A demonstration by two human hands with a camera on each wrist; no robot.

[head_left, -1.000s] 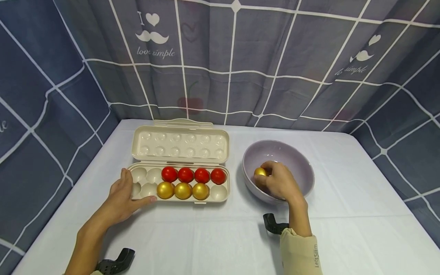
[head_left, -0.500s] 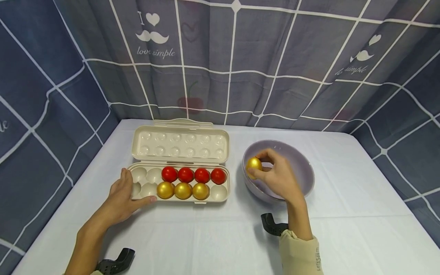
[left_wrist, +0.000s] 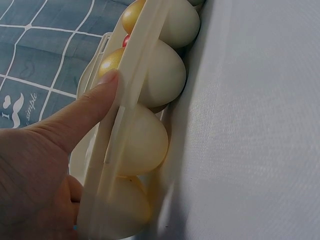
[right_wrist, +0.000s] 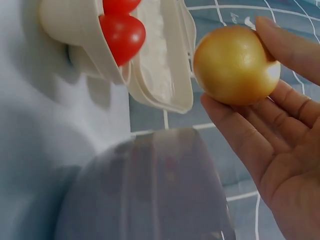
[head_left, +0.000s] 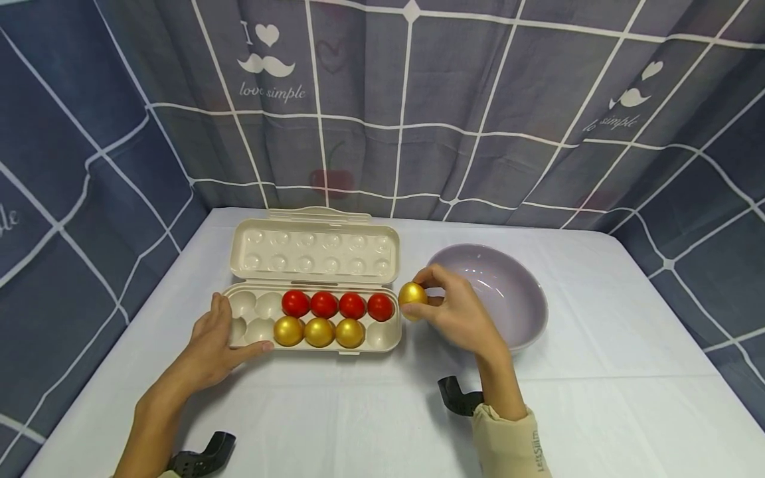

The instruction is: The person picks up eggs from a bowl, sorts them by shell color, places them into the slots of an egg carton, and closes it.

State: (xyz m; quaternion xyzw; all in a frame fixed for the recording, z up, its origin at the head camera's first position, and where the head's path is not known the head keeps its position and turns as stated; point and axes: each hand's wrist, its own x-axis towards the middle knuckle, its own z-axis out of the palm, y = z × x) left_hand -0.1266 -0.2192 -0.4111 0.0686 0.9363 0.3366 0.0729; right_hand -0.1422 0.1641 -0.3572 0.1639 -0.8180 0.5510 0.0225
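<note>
In the head view my right hand (head_left: 455,309) pinches a golden egg (head_left: 412,301) between thumb and fingers, in the gap between carton and bowl. The right wrist view shows the golden egg (right_wrist: 235,65) held up at the fingertips. A cream egg carton (head_left: 311,349) lies with its lid folded back. Red eggs (head_left: 323,305) fill part of its back row, and golden eggs (head_left: 319,332) sit in the front row. My left hand (head_left: 209,345) rests spread around the carton's left end; its thumb (left_wrist: 95,105) presses the front rim.
A lilac bowl (head_left: 514,285) stands right of the carton, partly behind my right hand. The carton's lid (head_left: 315,251) lies back toward the grid-patterned curtain (head_left: 442,79). White cloth (head_left: 358,418) covers the table. Black wrist mounts (head_left: 460,396) stick out beside both forearms.
My right hand has lifted the golden egg out of the lilac bowl and carried it left, close to the carton's right end. My left hand stays in place.
</note>
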